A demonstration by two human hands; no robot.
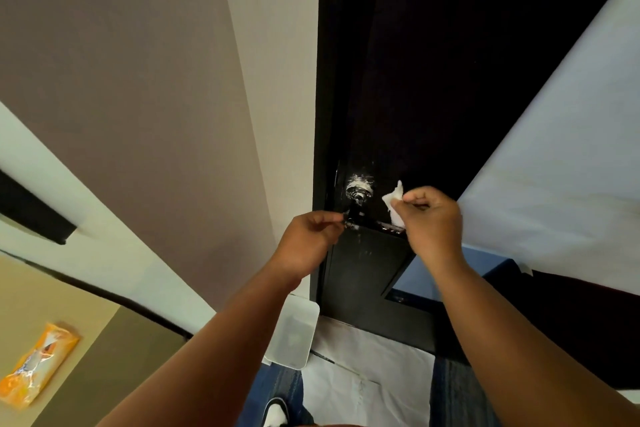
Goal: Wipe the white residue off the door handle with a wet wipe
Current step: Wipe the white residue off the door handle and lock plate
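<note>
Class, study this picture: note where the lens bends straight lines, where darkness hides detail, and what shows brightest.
Head view: wide-angle distortion splays the grey wall's edges and the black door; the door's upper panel is too dark for detail; the white residue on the metal door handle, pinched by the left hand, and the white wet wipe held by the right hand show brightest.

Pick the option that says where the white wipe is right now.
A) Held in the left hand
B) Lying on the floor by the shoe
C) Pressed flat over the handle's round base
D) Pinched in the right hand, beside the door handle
D: the right hand pinches the wipe just to the right of the door handle, not yet on the white residue, while the left hand holds the handle's end.
</note>
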